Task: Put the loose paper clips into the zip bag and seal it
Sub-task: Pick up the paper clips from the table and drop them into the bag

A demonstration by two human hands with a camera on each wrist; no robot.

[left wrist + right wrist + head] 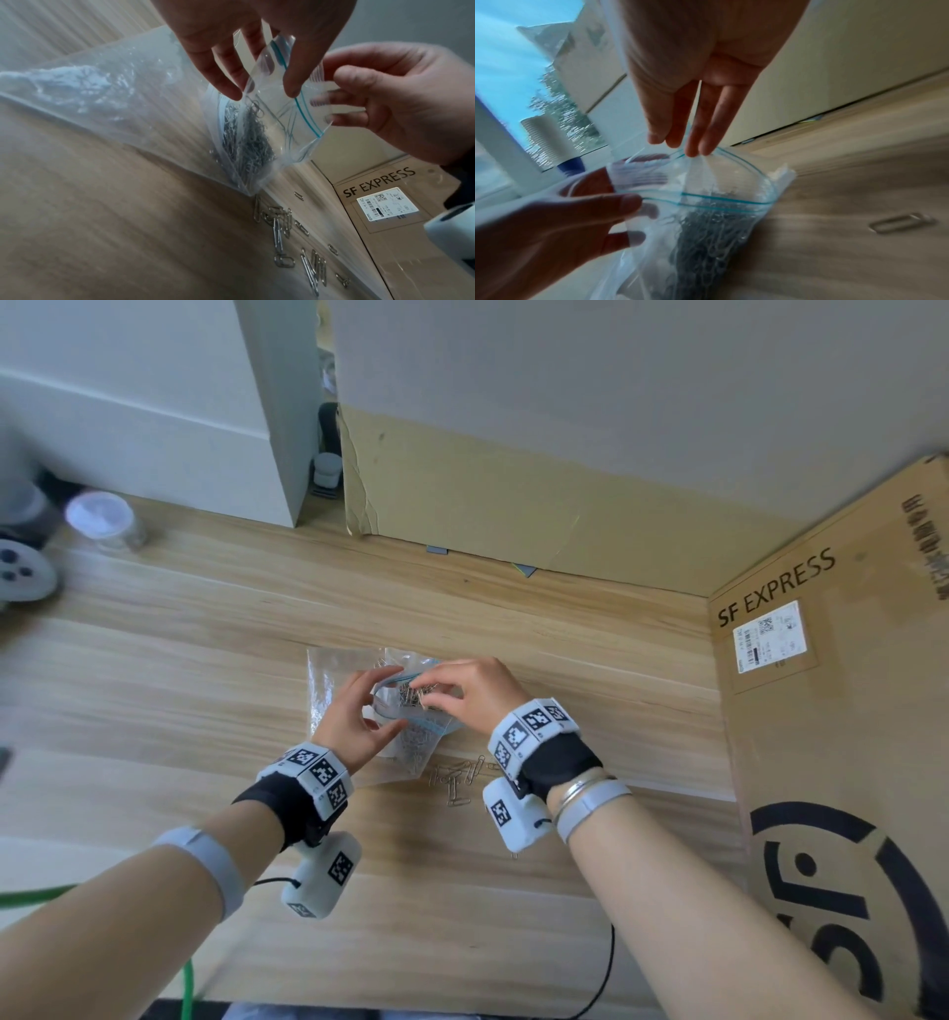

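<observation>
Our left hand (359,716) pinches the zip bag (259,130) mouth wide; right hand (475,693) pinches the far rim, loose paper clips (457,780) on worktop (205,660).

The zip bag (272,113) is clear, glossy plastic film — crinkled. Beside it, loose paper clips (295,233) of shiny metal wire lie on the matt wood-grain table (154,690); right of the bag, a cardboard box (832,711) — dull brown.
</observation>
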